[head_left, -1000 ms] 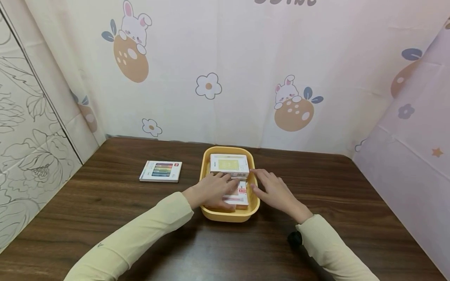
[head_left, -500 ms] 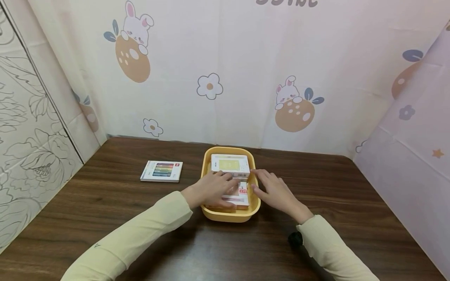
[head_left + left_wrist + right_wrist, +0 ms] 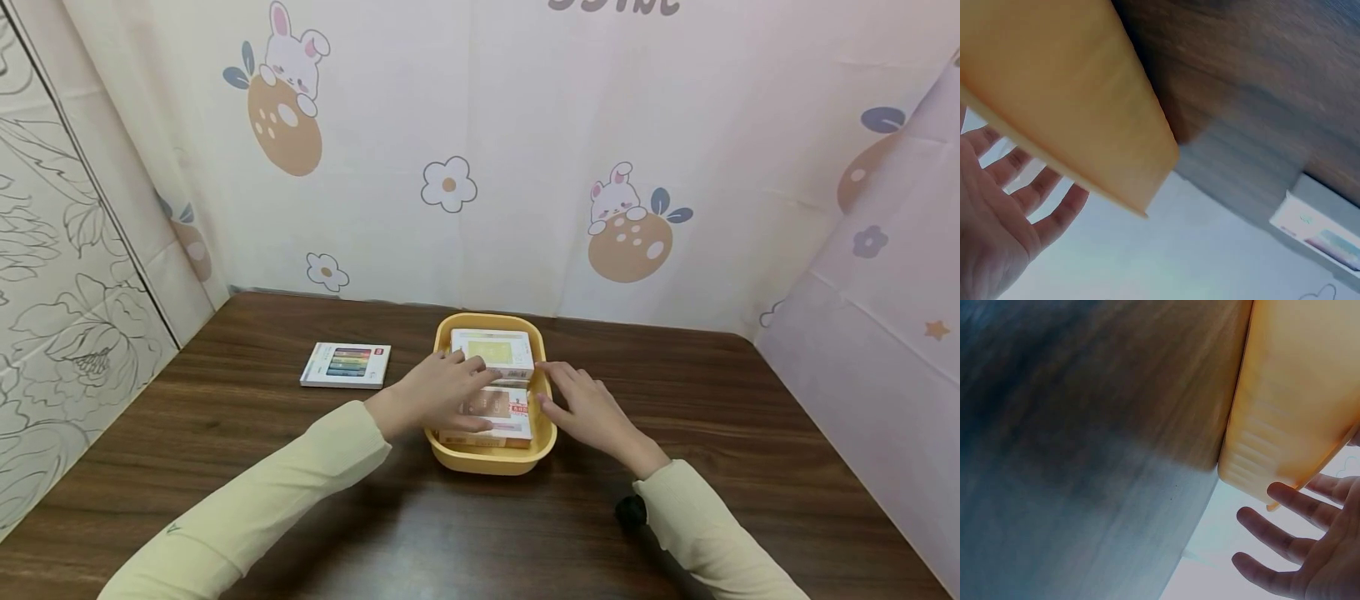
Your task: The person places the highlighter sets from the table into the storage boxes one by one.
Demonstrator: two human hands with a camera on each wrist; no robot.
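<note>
A yellow plastic basket (image 3: 491, 463) stands near the table's middle with two white boxes lying in it. The back box (image 3: 491, 350) has a yellow-green panel; the front box (image 3: 489, 403) shows a brown panel and a red label. My left hand (image 3: 437, 392) reaches over the basket's left rim, its fingers spread loosely above the boxes. In the left wrist view this hand (image 3: 1007, 219) appears behind the basket wall (image 3: 1085, 100), palm bare. At the right rim is my right hand (image 3: 588, 410), fingers apart and nothing gripped; the right wrist view shows these fingers (image 3: 1275, 537) extended.
To the basket's left, a flat white box (image 3: 347, 366) with a window onto coloured sticks lies on the dark wooden table (image 3: 465, 533). A printed curtain (image 3: 540, 208) hangs behind the table's far edge. A dark object (image 3: 631, 512) sits by the right cuff.
My left hand has drawn back to the left and up from the front box, so more of that box shows. The right hand has stayed at the rim.
</note>
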